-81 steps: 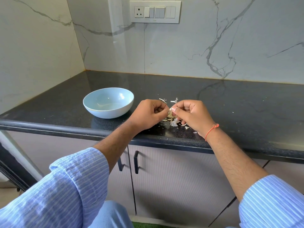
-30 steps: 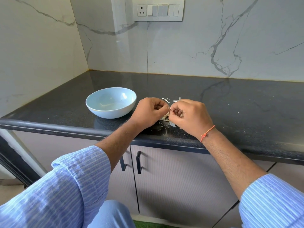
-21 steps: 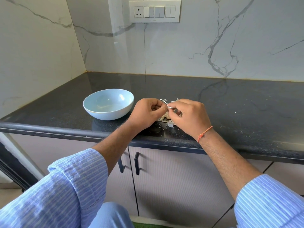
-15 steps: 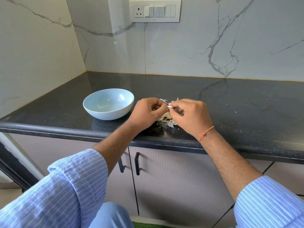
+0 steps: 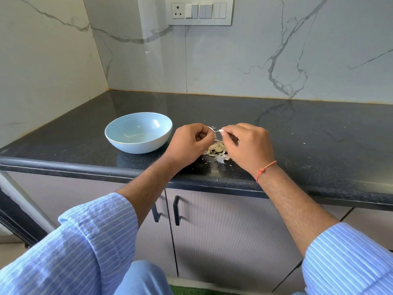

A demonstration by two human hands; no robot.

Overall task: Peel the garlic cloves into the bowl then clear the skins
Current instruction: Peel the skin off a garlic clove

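Observation:
A pale blue bowl (image 5: 138, 133) stands on the black countertop (image 5: 308, 133), left of my hands. My left hand (image 5: 190, 143) and my right hand (image 5: 248, 145) are closed close together above a small heap of garlic cloves and papery skins (image 5: 218, 151). Between their fingertips stretches a thin white strip of garlic skin (image 5: 215, 130). My left hand's fingers curl around a garlic clove, which they mostly hide. The bowl's inside looks bare apart from reflections.
Small skin flakes (image 5: 217, 179) lie near the counter's front edge. Marble walls close off the back and left. A switch panel (image 5: 200, 10) sits on the back wall. Cabinet doors with black handles (image 5: 176, 210) are below the counter.
My hands have drawn slightly apart, and the strip of skin now stretches between their fingertips. The bowl and the heap have stayed put.

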